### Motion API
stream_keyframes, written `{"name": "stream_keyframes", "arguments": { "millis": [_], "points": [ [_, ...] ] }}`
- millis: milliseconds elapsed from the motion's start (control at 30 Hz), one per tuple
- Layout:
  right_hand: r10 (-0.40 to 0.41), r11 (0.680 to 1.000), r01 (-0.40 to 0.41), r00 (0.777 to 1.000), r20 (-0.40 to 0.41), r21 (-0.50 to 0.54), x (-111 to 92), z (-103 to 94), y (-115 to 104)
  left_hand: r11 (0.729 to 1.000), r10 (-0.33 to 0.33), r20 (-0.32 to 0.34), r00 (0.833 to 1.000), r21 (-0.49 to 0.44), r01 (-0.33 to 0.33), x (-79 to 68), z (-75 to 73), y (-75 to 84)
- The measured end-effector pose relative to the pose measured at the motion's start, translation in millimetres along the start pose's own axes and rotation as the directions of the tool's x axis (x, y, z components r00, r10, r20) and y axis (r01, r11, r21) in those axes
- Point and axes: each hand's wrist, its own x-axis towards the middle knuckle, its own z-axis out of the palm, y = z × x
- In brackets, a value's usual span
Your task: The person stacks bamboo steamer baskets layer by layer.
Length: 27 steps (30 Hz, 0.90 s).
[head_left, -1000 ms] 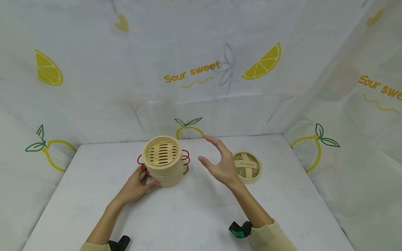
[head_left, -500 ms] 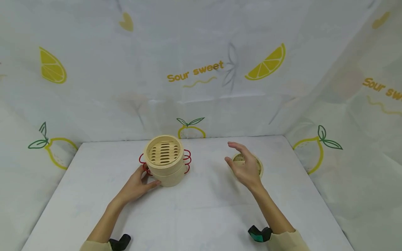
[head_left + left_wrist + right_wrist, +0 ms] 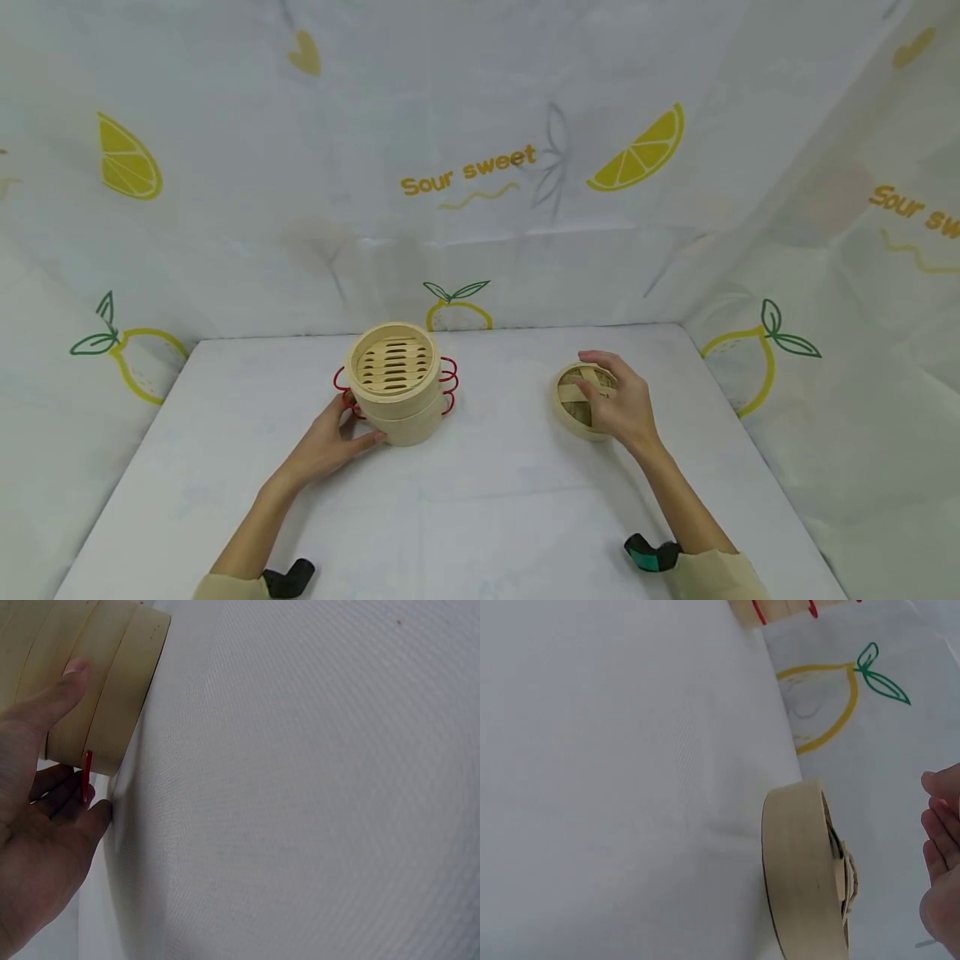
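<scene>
Left hand (image 3: 326, 442) on the steamer stack (image 3: 397, 387), right hand (image 3: 628, 408) above the round lid (image 3: 572, 412).
We find the bamboo stack upright on the white tabletop (image 3: 480, 517), just left of centre in the head view, red loops (image 3: 450, 383) at its sides. We note the left thumb against its wall and the fingers curled near a loop, gripping its lower left side. The lid lies flat, right of centre; we observe right thumb and fingers parted over it, holding nothing, a gap showing in the right wrist view.
</scene>
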Motion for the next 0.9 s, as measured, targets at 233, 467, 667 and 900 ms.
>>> {"name": "stream_keyframes", "arguments": {
  "millis": [233,467,667,900],
  "points": [
    [0.137,0.991,-0.135,0.985,0.107,-0.025,-9.0,-14.5,19.3,1.000,0.000,0.003,1.000,0.006,0.000,1.1,0.1,0.0],
    [0.085,0.996,-0.078,0.985,0.152,-0.052,-9.0,-15.9,30.6,1.000,0.001,0.002,1.000,0.014,-0.001,-0.2,0.1,-0.7],
    [0.064,0.996,-0.052,0.981,0.184,-0.071,-9.1,-16.7,39.7,1.000,-0.007,0.005,1.000,0.010,0.007,-0.9,-0.3,0.9],
    [0.072,0.996,-0.060,0.980,0.186,-0.071,-9.0,-16.0,45.3,1.000,-0.009,0.004,1.000,0.013,0.009,-1.2,-0.8,2.1]
  ]
}}
